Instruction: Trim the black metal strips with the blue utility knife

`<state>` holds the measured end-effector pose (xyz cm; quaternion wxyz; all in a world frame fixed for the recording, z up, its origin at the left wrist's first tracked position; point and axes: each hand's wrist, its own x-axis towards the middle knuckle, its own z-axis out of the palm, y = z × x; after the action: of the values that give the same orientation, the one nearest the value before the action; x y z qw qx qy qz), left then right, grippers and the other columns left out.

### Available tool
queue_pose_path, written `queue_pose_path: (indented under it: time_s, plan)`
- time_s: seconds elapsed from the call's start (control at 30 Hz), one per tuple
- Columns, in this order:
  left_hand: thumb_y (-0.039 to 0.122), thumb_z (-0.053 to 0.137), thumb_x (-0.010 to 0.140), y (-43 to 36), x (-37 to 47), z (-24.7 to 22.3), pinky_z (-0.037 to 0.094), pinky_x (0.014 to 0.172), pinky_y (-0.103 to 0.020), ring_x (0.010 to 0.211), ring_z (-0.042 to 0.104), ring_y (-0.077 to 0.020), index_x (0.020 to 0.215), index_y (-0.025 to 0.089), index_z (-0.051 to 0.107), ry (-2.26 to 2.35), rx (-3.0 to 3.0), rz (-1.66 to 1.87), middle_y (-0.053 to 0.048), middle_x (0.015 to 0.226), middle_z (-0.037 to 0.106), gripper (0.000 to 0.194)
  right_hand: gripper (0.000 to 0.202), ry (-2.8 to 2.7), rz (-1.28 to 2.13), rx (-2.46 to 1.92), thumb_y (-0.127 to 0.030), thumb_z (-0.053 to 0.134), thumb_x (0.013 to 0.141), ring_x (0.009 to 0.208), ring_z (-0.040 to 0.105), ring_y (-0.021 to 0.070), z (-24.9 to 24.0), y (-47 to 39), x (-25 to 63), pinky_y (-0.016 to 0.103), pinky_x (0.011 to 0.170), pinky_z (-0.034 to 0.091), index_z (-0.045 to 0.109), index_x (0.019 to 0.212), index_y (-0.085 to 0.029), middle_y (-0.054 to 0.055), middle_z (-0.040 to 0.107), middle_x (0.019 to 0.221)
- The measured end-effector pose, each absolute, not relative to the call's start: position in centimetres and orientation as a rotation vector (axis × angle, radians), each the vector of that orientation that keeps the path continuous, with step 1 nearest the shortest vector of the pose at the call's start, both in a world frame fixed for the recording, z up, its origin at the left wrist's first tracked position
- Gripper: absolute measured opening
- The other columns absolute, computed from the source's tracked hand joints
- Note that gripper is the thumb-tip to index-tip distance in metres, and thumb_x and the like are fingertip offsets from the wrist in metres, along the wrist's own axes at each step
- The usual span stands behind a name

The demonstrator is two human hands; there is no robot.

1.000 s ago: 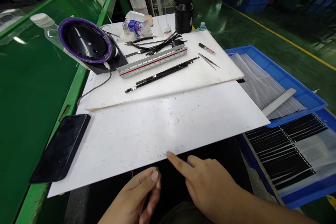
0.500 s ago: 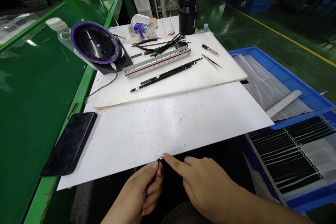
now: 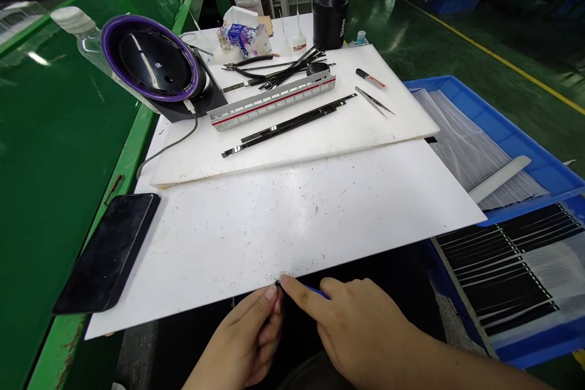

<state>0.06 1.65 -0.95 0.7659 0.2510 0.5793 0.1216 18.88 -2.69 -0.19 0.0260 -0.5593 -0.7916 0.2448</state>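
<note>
At the near edge of the white board [image 3: 219, 244], my left hand [image 3: 249, 332] pinches a small black piece [image 3: 277, 283] between thumb and fingers. Most of that piece is hidden in the grip. My right hand [image 3: 361, 323] is closed around a thin blue-handled tool [image 3: 319, 292], its index finger stretched forward along it. The index fingertip lies beside the left thumb, at the black piece. The tool's working end is too small and covered to make out. Tiny dark shavings are scattered over the board in front of both hands.
A white foam slab [image 3: 292, 140] carries black strips [image 3: 287, 125], a grey-white slotted rail [image 3: 274, 100], tweezers [image 3: 375, 102], a small red-and-black tube [image 3: 371, 78] and pliers [image 3: 249, 67]. A phone [image 3: 107, 253] and purple-rimmed fan [image 3: 153, 61] stand left. Blue crates [image 3: 560, 177] hold sheets at right.
The view has shifted slightly. My right index fingertip has come closer to the left thumb, and the tool's blue handle now shows below that finger. My left hand keeps its pinch.
</note>
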Motion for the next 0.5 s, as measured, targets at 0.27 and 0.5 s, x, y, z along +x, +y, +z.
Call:
queue_pose_path:
  time_s: [0.27, 0.5]
  plan:
    - [0.063, 0.062, 0.075, 1.7, 0.6, -0.4, 0.008, 0.038, -0.019, 0.041, 0.018, -0.0041, 0.066, 0.019, 0.049, 1.316, 0.525, 0.271, 0.008, 0.051, 0.033, 0.047, 0.086, -2.561, 0.666, -1.76, -0.013, 0.05, 0.077, 0.045, 0.053, 0.0172, 0.1, -2.9, 18.2, 0.031, 0.041, 0.009, 0.008, 0.15, -0.03, -0.001, 0.057, 0.075]
    - [0.058, 0.056, 0.083, 1.6, 0.3, -0.7, 0.011, 0.038, -0.018, 0.044, 0.016, -0.0048, 0.065, 0.019, 0.049, 1.296, 0.556, 0.278, 0.008, 0.053, 0.031, 0.044, 0.084, -2.581, 0.616, -1.809, -0.012, 0.051, 0.077, 0.044, 0.053, 0.0172, 0.4, -2.9, 17.7, 0.031, 0.038, 0.009, 0.014, 0.15, -0.03, 0.0, 0.057, 0.075]
